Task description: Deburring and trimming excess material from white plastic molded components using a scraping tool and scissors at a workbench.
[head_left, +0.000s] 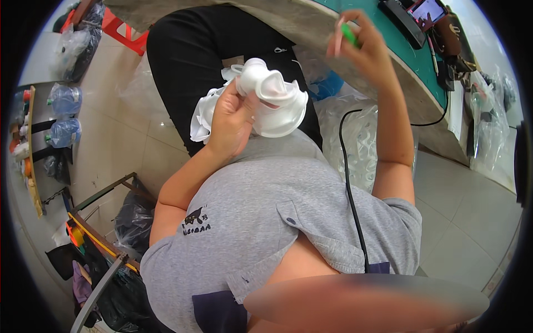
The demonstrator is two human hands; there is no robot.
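Over my lap, my left hand (pixel 232 120) grips a bundle of white cup-shaped fabric pieces (pixel 283 114), soft and moulded, with thin rolled edges. Thumb and fingers pinch the bundle near its middle, and part of it spreads out behind the hand on my thigh. Raised to the right by the table edge, my right hand (pixel 363 50) closes around a small green-handled tool (pixel 350 34). That hand is smeared by motion, so the tool's kind does not show. It is well apart from the white fabric.
A green-topped table (pixel 408 69) runs along the upper right, with a lit phone (pixel 426 12) and a black box (pixel 402 23) on it. Clear plastic bags (pixel 358 144) lie below. A black cable (pixel 345 166) hangs across my front. A red stool (pixel 119 30) stands far left.
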